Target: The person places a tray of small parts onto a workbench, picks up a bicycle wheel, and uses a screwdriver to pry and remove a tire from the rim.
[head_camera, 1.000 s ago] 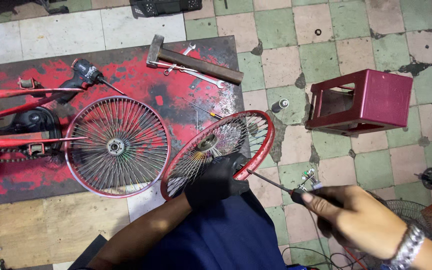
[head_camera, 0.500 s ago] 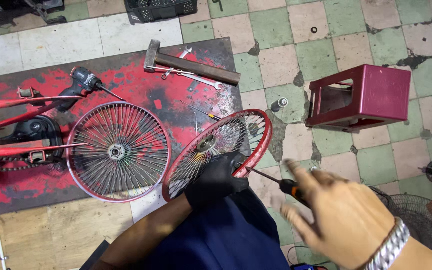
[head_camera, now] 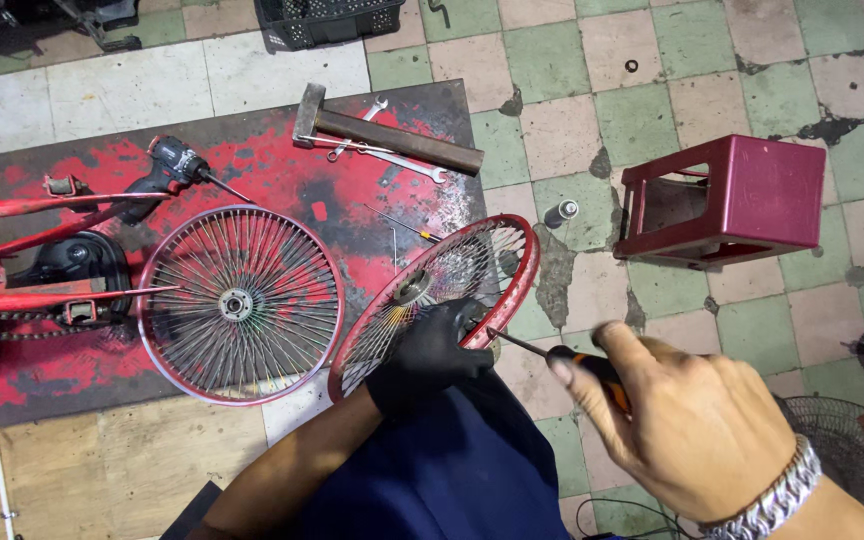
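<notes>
The left hand (head_camera: 430, 352), in a black glove, grips the red rim of a spoked bicycle wheel (head_camera: 432, 300) and holds it tilted on edge against the person's dark blue trouser leg (head_camera: 452, 470). The wheel stands at the lower right corner of the red-painted mat (head_camera: 282, 160) on the tiled floor (head_camera: 652, 90). The right hand (head_camera: 692, 425), bare and wearing a metal bracelet (head_camera: 767, 500), is closed around the handle of a screwdriver (head_camera: 557, 358). The screwdriver shaft points left, its tip at the wheel rim just beside the gloved fingers.

Progress, as judged from the layout: the held wheel carries a full set of spokes and a hub, so lacing appears done; work with the screwdriver at the rim appears to be in hand. A second spoked wheel (head_camera: 240, 303) lies flat on the mat, untouched, beside a red bicycle frame (head_camera: 32, 255).

Tools not in use lie on the mat: a hammer (head_camera: 382, 132), a spanner (head_camera: 392, 158) and a cordless drill (head_camera: 167, 172). A dark red plastic stool (head_camera: 742, 200) lies on its side on the floor, well apart to the right.
</notes>
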